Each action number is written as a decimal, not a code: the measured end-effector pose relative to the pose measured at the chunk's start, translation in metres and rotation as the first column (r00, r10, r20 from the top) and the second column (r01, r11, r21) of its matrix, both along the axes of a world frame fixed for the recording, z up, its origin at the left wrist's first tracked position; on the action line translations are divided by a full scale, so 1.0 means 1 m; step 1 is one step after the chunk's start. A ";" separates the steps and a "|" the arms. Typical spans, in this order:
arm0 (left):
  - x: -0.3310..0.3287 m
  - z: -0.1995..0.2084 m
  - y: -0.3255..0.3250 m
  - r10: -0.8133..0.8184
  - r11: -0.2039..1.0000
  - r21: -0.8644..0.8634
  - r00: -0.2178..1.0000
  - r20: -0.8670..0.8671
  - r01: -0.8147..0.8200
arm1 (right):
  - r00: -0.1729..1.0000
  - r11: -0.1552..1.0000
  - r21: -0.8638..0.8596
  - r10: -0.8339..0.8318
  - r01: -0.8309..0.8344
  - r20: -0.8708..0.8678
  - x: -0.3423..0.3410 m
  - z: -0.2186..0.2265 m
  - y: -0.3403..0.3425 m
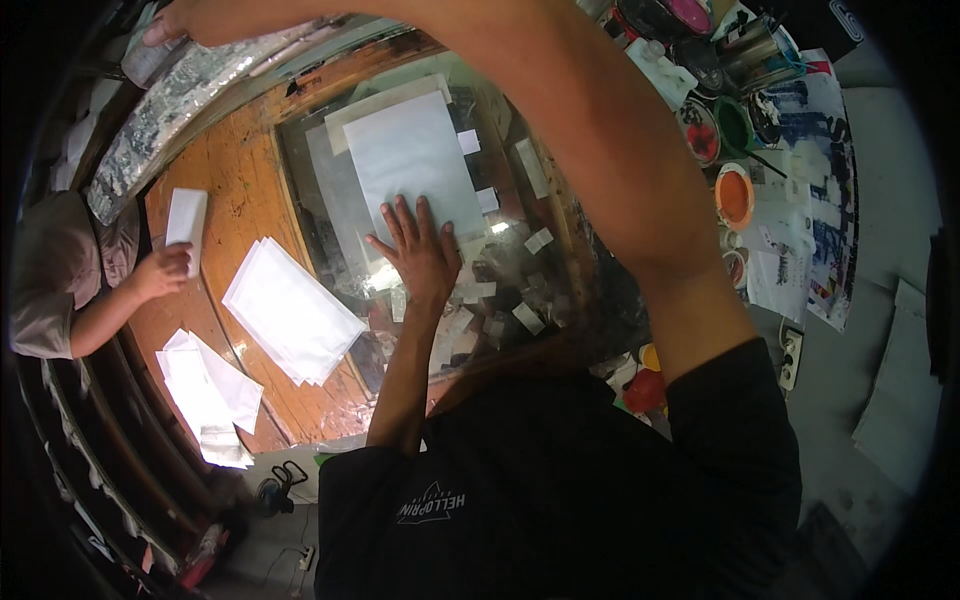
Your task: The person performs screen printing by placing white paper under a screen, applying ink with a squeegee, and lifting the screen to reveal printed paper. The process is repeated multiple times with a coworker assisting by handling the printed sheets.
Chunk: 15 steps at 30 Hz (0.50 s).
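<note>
My left hand [418, 255] lies flat with fingers spread on the lower part of a pale sheet of paper [400, 150]. The sheet rests on a glass panel [345, 290] set in a wooden table, with small tape pieces [468, 142] beside its right edge. My right arm stretches across the top of the view to the far left. There my right hand [185, 22] is closed at the upper end of a long, silver-taped frame [200, 110], which stands tilted up along the table's far left side. Some of its fingers are hidden.
A stack of white paper [293, 312] and a looser pile [205, 390] lie on the wooden tabletop [235, 245]. At left, another person's hand [165, 270] touches a narrow white packet [187, 225]. Open paint pots [735, 195] crowd the right side, near a power strip [791, 360].
</note>
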<state>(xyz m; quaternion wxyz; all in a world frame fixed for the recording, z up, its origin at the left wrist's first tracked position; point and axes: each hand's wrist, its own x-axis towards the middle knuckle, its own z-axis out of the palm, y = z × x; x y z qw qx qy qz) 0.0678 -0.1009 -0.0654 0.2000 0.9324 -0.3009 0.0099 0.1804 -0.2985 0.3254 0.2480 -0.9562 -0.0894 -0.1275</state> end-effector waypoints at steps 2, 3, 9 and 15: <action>-0.009 0.000 0.008 -0.033 0.999 0.023 0.999 -0.016 0.033 | 0.998 0.999 -0.028 0.036 -0.035 0.045 0.001 -0.003 -0.001; -0.014 -0.001 0.011 -0.025 1.000 0.008 0.999 -0.024 0.025 | 0.999 0.999 0.009 0.034 -0.034 0.024 -0.001 -0.005 -0.003; -0.024 0.002 0.016 -0.066 0.996 -0.057 0.997 -0.044 0.063 | 0.999 0.998 0.060 -0.009 0.007 0.032 -0.006 -0.014 0.008; -0.024 0.074 0.040 -0.133 0.841 -0.540 0.956 -0.261 -0.030 | 0.949 0.983 -0.090 -0.126 0.158 0.290 -0.045 -0.077 0.043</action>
